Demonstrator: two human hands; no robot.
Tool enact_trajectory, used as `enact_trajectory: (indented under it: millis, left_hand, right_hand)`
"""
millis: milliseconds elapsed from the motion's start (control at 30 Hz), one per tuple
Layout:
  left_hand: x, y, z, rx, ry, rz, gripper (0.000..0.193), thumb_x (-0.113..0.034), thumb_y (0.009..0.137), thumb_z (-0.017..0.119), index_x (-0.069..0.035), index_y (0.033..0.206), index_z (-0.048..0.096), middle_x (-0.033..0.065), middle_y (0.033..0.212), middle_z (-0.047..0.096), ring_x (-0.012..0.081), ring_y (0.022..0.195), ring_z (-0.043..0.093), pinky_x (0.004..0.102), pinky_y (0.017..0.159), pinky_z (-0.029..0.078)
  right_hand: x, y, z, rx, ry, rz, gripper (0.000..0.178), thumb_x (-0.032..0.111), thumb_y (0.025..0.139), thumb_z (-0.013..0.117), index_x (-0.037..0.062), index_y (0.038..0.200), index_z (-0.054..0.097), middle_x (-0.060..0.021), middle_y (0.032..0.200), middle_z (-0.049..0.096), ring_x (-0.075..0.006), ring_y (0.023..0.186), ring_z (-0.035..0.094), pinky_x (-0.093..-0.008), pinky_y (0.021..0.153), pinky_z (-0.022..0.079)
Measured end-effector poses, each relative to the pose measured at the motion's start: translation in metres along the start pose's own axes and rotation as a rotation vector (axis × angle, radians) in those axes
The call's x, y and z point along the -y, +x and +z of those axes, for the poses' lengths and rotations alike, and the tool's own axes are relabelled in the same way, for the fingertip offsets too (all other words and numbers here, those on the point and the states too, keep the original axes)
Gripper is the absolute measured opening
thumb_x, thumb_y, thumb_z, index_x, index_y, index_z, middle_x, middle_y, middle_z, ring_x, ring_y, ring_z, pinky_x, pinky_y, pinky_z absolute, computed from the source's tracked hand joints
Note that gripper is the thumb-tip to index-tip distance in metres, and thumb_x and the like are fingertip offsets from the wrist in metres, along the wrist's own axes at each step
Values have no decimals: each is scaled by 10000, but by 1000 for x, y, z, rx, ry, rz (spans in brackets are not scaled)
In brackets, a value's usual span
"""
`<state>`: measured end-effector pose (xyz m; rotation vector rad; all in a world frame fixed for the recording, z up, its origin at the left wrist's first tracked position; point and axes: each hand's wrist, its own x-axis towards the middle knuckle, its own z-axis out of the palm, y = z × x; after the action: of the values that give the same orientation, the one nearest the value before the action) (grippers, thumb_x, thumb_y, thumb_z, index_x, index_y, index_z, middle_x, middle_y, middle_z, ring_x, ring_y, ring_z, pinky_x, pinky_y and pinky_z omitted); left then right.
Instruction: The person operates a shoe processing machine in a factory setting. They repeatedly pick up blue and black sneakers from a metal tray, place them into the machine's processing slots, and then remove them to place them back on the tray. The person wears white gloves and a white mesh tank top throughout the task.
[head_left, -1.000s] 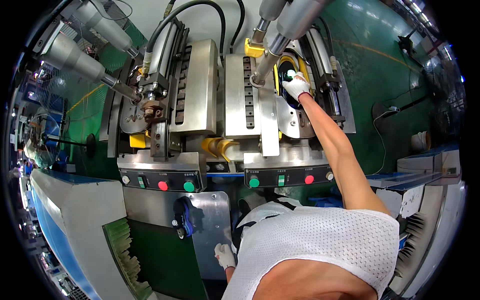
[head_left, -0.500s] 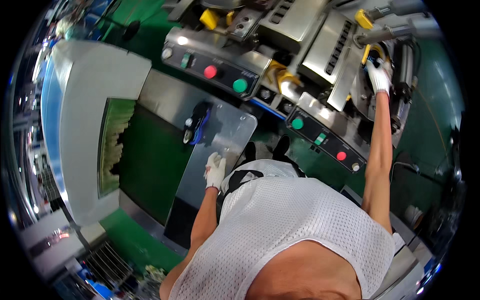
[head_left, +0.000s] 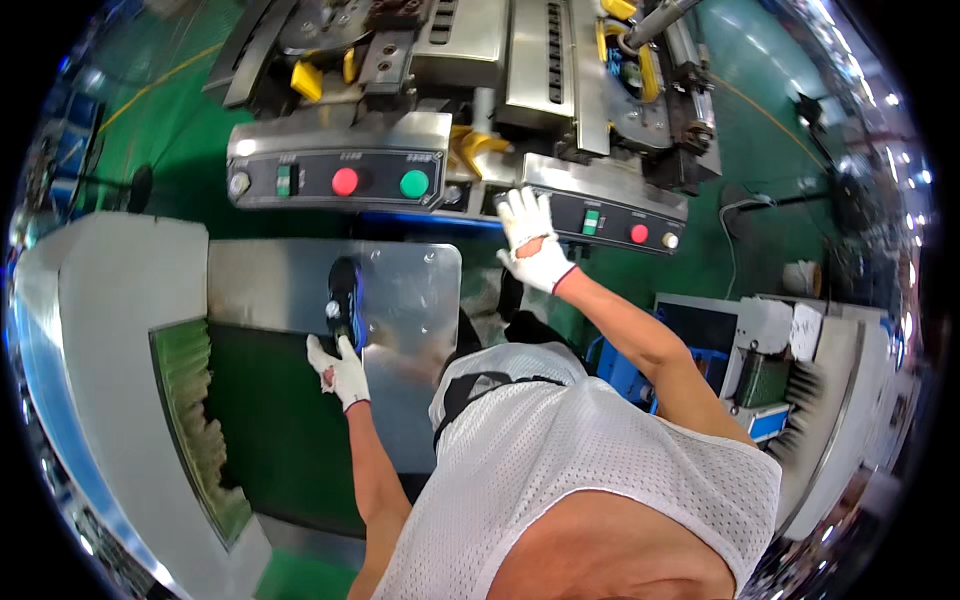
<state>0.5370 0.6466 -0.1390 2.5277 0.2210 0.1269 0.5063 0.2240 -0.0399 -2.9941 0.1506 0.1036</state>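
Observation:
A dark shoe (head_left: 344,300) with a blue edge lies on the metal tabletop (head_left: 415,300) at left, beside the dark green belt (head_left: 285,400). My left hand (head_left: 340,372), in a white glove, is at the shoe's near end with thumb and fingers apart. Whether its fingertips touch the shoe I cannot tell. My gloved right hand (head_left: 533,240) lies over the left end of the right control panel (head_left: 610,220), fingers stretched out, hiding the green button there. Farther right, a dark and blue shoe-like piece (head_left: 628,72) sits within a yellow holder on the machine.
The machine (head_left: 540,70) spans the far side, with yellow parts (head_left: 307,80) at its left. The left control panel (head_left: 345,180) carries red and green buttons. At far left stands a grey housing (head_left: 110,370) with a fringed opening. A brush-edged unit (head_left: 800,390) is at right.
My right hand has left the holder on the machine's right side and come to the right control panel. My left hand has moved up to the shoe. The whole view has turned.

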Motion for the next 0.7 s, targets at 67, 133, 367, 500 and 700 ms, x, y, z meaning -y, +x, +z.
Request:
enact_trajectory:
  millis: [67, 133, 367, 500, 700]
  left_hand:
    - [-15, 14, 6, 19, 93, 35, 671, -232, 929, 677, 75, 1438, 364, 277, 1419, 469, 408, 1324, 466, 458, 1136, 347]
    - [-13, 25, 23, 205, 186, -64, 718, -373, 882, 699, -30, 1445, 414, 223, 1405, 514, 401, 1278, 520, 490, 1054, 425]
    - [-9, 31, 41, 216, 283, -101, 716, -363, 844, 739, -38, 1402, 430, 198, 1281, 600, 394, 1158, 602, 526, 955, 478]
    - [-14, 34, 32, 275, 318, -143, 748, -373, 858, 716, -43, 1445, 388, 209, 1371, 543, 390, 1231, 563, 553, 1006, 437]
    - [-3, 9, 30, 268, 443, -112, 841, -451, 862, 677, -52, 1499, 299, 211, 1419, 483, 415, 1286, 501, 580, 1037, 409]
  right_hand:
    - [17, -11, -37, 40, 86, -38, 773, 340, 798, 735, -47, 1397, 439, -269, 1461, 396, -467, 1408, 318, -559, 1172, 248]
    - [5, -43, 5, -226, 275, -149, 725, 317, 817, 718, -3, 1408, 446, -228, 1477, 416, -425, 1405, 359, -522, 1137, 329]
    - [-47, -143, 137, 408, 503, 491, 549, 429, 891, 613, 71, 1306, 622, -197, 1244, 667, -351, 1188, 615, -408, 1050, 456]
    - [-95, -198, 219, 511, 356, 616, 555, 507, 863, 583, 90, 1212, 695, -171, 1236, 676, -311, 1183, 623, -377, 1032, 473]
    - [-109, -220, 271, 461, 469, 850, 538, 540, 844, 602, 102, 1127, 736, -203, 1189, 690, -319, 1115, 663, -395, 943, 529]
